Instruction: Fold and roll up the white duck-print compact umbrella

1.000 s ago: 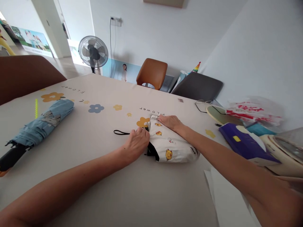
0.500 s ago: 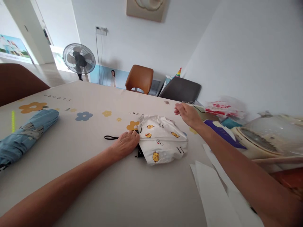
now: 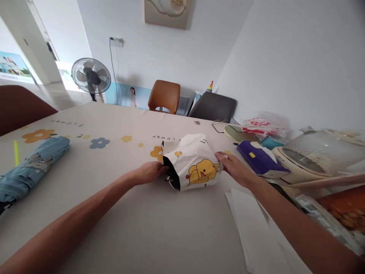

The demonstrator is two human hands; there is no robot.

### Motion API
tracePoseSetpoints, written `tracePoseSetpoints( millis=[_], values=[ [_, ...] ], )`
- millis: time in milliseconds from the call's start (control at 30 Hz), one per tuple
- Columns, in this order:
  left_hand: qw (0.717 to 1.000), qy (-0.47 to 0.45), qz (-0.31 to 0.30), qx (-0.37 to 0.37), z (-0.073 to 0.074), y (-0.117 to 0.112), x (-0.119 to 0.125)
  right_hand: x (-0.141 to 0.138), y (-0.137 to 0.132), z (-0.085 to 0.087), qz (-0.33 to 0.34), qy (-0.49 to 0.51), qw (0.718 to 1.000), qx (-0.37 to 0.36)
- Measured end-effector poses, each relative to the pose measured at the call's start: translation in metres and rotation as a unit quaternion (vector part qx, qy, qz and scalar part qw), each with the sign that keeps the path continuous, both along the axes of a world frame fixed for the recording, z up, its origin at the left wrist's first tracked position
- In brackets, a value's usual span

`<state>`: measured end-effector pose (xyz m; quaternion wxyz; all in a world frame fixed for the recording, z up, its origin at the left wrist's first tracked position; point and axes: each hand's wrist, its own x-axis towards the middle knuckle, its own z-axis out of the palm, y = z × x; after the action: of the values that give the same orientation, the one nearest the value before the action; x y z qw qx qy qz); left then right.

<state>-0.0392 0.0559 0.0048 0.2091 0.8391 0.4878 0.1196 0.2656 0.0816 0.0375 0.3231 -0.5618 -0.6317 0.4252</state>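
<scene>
Loosely folded, yellow-duck-printed white umbrella (image 3: 196, 156), black inside, left hand (image 3: 149, 172) and right hand (image 3: 236, 168) clasping it

"Flower" stands twice in dark print on the tablecloth (image 3: 119, 228), upside down to the viewer. Red characters on the crumpled plastic bag (image 3: 261, 123) are too blurred to read.

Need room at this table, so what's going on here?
A person is handling a white, cartoon-printed bundle, apparently a loosely folded umbrella. The left grip is at its dark-lined end, and the right grip holds the opposite end. A blue folded umbrella lies apart, toward the left of the table.
</scene>
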Motion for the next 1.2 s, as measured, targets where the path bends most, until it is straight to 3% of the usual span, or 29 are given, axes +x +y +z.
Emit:
tracePoseSetpoints(
  millis=[100, 167, 367, 467, 533, 600, 733, 800, 833, 933, 1033, 1200],
  values=[
    [0.997, 0.063, 0.033, -0.041, 0.000, -0.007, 0.011, -0.003, 0.003, -0.015, -0.081, -0.035, 0.995, -0.055],
    [0.995, 0.079, 0.035, -0.040, 0.001, -0.010, 0.015, -0.004, 0.001, -0.020, -0.112, -0.002, 0.989, -0.095],
    [0.996, 0.069, -0.007, -0.054, 0.005, -0.010, 0.011, -0.008, -0.015, -0.003, -0.133, 0.104, 0.972, -0.162],
    [0.995, 0.092, -0.005, -0.029, 0.004, -0.013, 0.015, -0.003, -0.014, -0.005, -0.108, 0.039, 0.983, -0.146],
    [0.992, 0.123, 0.008, 0.003, 0.002, -0.018, 0.020, 0.003, -0.011, -0.013, -0.101, -0.098, 0.985, -0.105],
    [0.988, 0.148, 0.017, 0.030, 0.001, -0.025, 0.026, 0.006, -0.010, -0.019, -0.115, -0.217, 0.969, -0.024],
    [0.984, 0.166, 0.006, 0.060, 0.002, -0.030, 0.029, -0.004, -0.024, -0.004, -0.204, -0.239, 0.927, 0.205],
    [0.984, 0.166, 0.000, 0.067, 0.002, -0.030, 0.028, -0.018, -0.040, 0.008, -0.180, -0.239, 0.896, 0.327],
    [0.984, 0.165, -0.003, 0.067, 0.001, -0.029, 0.028, -0.027, -0.049, 0.012, -0.137, -0.249, 0.882, 0.375],
    [0.984, 0.163, -0.006, 0.065, -0.001, -0.026, 0.026, -0.052, -0.070, 0.015, 0.054, -0.274, 0.824, 0.493],
    [0.985, 0.158, -0.009, 0.074, -0.004, -0.025, 0.025, -0.070, -0.081, 0.007, 0.186, -0.332, 0.781, 0.495],
    [0.984, 0.157, -0.017, 0.087, -0.006, -0.025, 0.023, -0.082, -0.088, -0.004, 0.241, -0.369, 0.759, 0.480]
  ],
)
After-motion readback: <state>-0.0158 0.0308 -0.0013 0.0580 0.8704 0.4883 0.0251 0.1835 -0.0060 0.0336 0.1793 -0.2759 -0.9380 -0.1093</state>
